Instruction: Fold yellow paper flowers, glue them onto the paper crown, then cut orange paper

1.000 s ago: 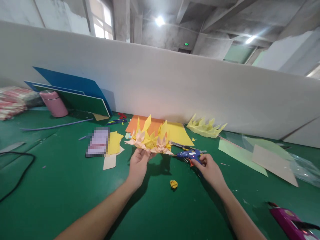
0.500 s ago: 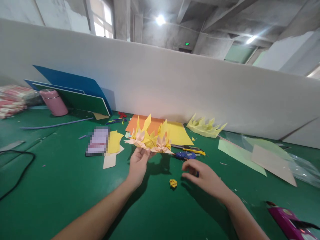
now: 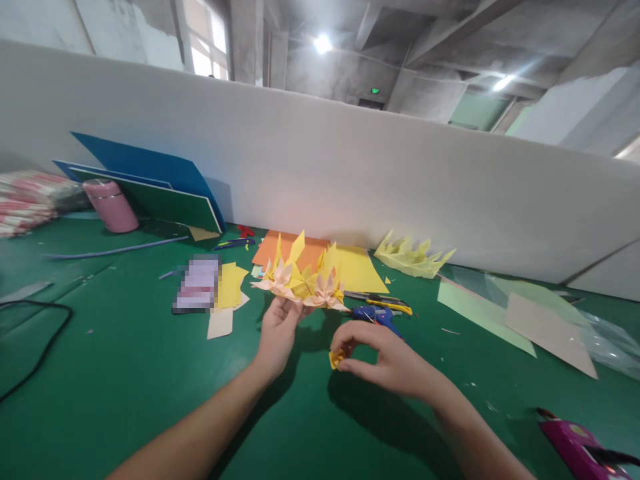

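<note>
My left hand grips the lower edge of a folded yellow paper crown and holds it above the table. Pale pink paper flowers sit along its front. Lower and to the right, my right hand has its thumb and fingertips closed around a small folded yellow paper piece. Just behind that hand lies a blue glue gun. A utility knife with a yellow handle rests beyond it.
A pale yellow paper crown stands by the white partition. Orange paper and yellow paper lie behind the held crown. A phone is at left, a pink bottle farther back. A magenta device sits at lower right.
My right hand has moved left and taken hold of the small yellow paper piece from the table. More of the blue glue gun shows. My left hand keeps the crown in nearly the same place.
</note>
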### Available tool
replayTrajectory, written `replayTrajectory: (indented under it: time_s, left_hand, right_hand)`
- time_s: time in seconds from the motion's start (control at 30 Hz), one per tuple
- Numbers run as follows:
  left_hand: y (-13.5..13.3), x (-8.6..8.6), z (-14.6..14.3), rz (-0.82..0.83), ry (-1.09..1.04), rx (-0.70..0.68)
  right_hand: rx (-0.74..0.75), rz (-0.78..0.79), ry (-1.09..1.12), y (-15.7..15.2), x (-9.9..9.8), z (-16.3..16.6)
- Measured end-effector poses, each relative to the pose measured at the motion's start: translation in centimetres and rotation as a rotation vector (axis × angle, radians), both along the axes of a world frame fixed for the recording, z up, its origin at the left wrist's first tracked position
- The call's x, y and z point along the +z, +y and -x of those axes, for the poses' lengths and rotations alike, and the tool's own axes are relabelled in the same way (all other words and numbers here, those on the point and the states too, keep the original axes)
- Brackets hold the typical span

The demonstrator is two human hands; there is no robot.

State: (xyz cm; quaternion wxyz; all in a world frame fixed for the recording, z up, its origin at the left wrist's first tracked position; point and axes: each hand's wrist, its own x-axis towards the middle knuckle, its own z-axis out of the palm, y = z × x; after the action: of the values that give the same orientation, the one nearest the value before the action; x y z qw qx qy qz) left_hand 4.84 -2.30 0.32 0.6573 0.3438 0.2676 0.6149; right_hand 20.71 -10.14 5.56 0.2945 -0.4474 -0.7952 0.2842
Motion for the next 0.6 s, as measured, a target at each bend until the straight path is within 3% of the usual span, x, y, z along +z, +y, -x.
replayTrajectory:
  time_s: [0.13, 0.27, 0.43, 0.6]
  left_hand:
    - [0.0, -0.1, -0.1, -0.007, -0.007, -0.005]
    - [0.0, -0.1, -0.1, -0.023, 0.008, -0.020]
    - [0.1, 0.0, 0.0, -0.033, 0.004, -0.010]
    - [0.0, 0.1, 0.1, -0.045, 0.014, -0.004]
  right_hand:
    - [0.024, -0.176, 0.243, 0.9, 2.5, 1.4]
    - [-0.155, -0.310, 0.361, 3.0, 3.7, 2.4]
    - [-0.344, -0.374, 0.598, 5.0, 3.5, 3.8]
    - [-0.421, -0.415, 0.527, 4.7, 2.4, 4.3]
